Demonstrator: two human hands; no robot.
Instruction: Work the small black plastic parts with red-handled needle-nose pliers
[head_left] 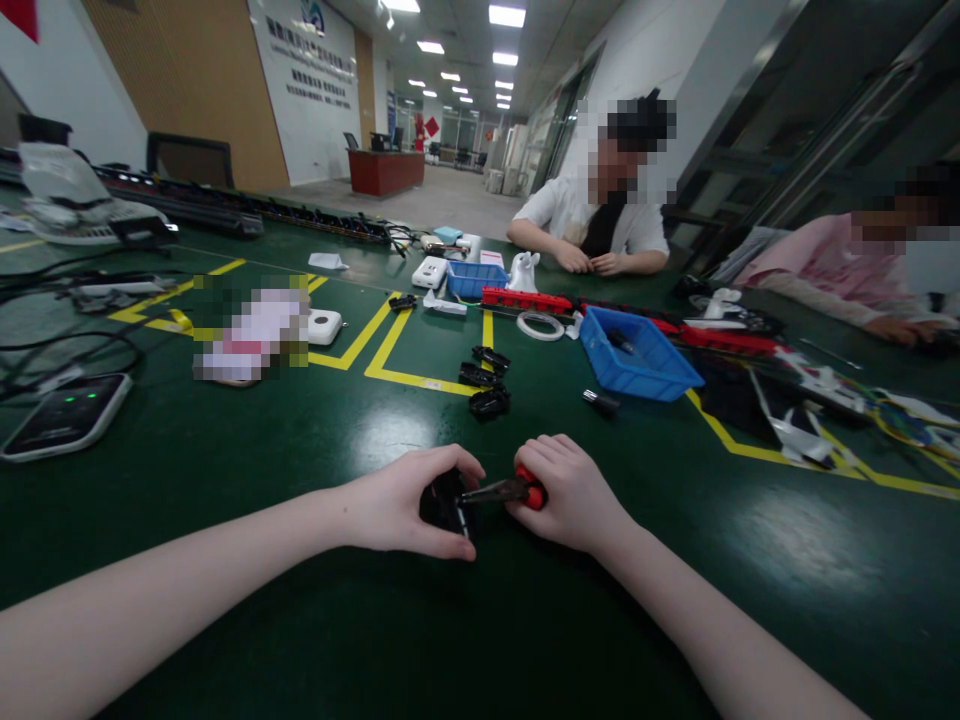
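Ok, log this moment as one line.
left grip: holding black part | right grip: holding red-handled pliers | plier tips: at black part | ahead: black pieces

Black part [441,503], red-handled pliers [496,491] at its edge

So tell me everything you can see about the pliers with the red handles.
The pliers have red handle grips and a slim, tapering dark nose that looks like metal. The right hand wraps around the handles, hiding most of them. The tool lies roughly level between the two hands, its nose pointing toward the left hand, with the tip at the black piece held there. Whether the jaws are clamped on that piece can't be told.
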